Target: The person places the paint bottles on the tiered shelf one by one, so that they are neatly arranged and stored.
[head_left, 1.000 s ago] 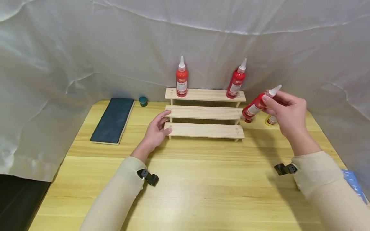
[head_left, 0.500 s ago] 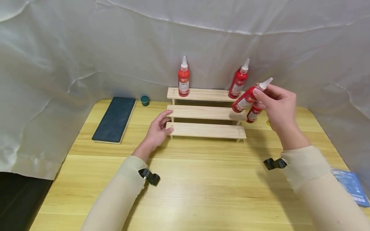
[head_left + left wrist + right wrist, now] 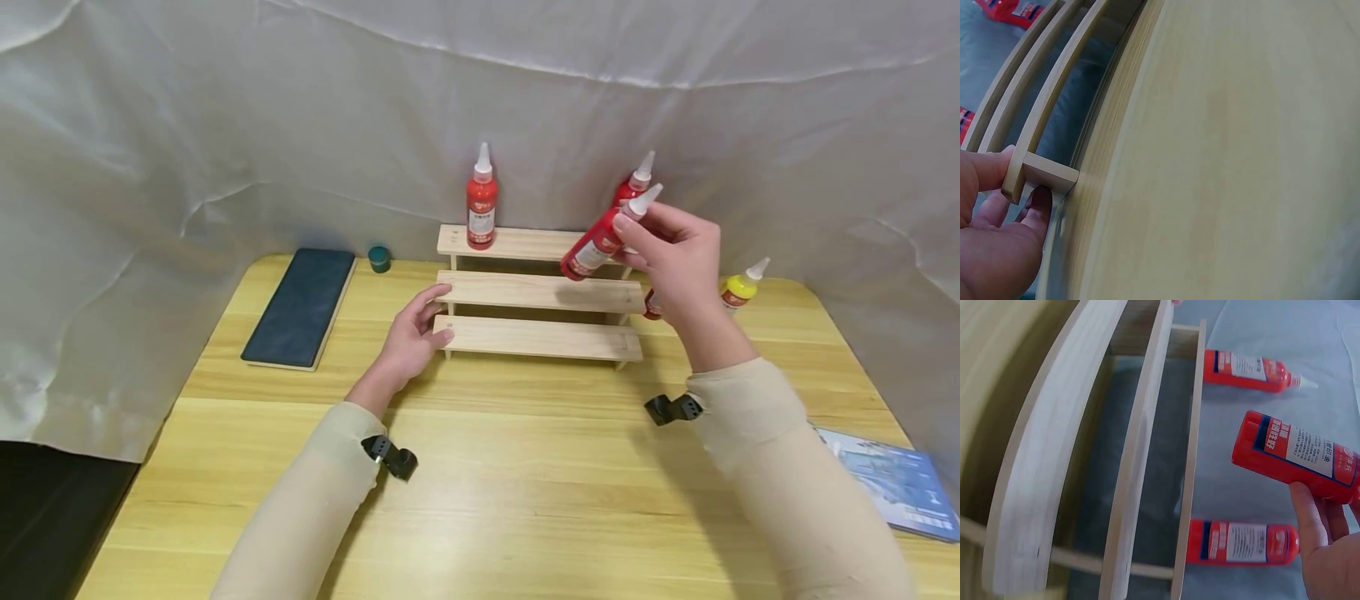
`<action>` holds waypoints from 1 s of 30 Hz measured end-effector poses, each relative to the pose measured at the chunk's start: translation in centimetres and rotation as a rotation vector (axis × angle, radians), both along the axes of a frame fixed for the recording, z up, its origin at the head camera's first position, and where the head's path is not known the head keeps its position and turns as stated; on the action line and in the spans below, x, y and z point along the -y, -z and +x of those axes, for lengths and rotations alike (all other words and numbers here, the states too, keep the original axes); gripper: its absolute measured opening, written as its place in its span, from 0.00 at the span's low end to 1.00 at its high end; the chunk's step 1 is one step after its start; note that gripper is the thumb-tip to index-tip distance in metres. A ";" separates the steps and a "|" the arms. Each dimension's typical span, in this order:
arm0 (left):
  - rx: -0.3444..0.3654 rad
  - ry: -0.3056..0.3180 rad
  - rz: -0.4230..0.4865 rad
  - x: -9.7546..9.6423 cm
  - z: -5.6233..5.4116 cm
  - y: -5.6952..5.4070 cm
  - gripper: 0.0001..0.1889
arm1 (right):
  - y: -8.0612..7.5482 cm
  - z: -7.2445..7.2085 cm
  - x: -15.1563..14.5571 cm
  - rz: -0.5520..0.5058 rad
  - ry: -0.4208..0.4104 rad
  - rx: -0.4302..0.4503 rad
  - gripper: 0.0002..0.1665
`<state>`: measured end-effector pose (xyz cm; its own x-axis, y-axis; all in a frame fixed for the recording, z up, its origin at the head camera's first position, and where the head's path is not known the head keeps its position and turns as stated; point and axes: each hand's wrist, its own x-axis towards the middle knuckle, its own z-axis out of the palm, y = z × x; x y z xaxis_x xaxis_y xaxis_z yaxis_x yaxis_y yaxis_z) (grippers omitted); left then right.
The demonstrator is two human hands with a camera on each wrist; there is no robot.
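Note:
My right hand point(image 3: 678, 258) pinches a red squeeze bottle point(image 3: 596, 247) with a white nozzle near its top. The bottle hangs tilted above the three-step wooden rack point(image 3: 536, 337), apart from it, as the right wrist view also shows. My left hand point(image 3: 408, 337) grips the rack's left end, its thumb on the lowest step. On the top step, a red bottle point(image 3: 482, 212) stands at the left. Another red bottle point(image 3: 628, 192) at the right is partly hidden behind the held one; both show in the right wrist view.
Right of the rack, a mostly hidden red bottle point(image 3: 652, 304) and a yellow bottle point(image 3: 738, 290) stand behind my right hand. A blue booklet point(image 3: 896, 483) lies at the right edge. A dark slab point(image 3: 300, 308) and small green jar point(image 3: 379, 259) sit at the left.
My right hand has carried the red bottle leftward and up, from beside the rack to above it. The yellow bottle has come into view. My left hand stays on the rack.

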<state>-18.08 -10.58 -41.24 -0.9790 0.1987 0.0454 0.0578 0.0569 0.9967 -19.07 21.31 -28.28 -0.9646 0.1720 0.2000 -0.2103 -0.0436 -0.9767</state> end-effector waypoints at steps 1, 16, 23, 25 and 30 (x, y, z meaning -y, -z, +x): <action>0.000 0.001 0.000 0.0 0.0 0.0 0.35 | 0.0 -0.1 0.3 0.005 -0.003 -0.005 0.25; -0.011 -0.002 0.011 0.0 -1.4 2.9 0.37 | 1.2 -1.8 4.1 -0.030 -0.081 -0.004 0.27; -0.021 -0.012 -0.004 0.0 -1.5 2.9 0.36 | 2.4 -2.6 5.4 0.005 -0.107 -0.003 0.26; -0.019 -0.013 -0.004 0.1 -1.5 2.9 0.36 | 2.6 -2.8 5.9 0.007 -0.118 0.008 0.25; -0.021 -0.016 0.003 0.1 -1.6 3.0 0.37 | 2.9 -3.2 7.4 0.062 -0.144 0.029 0.21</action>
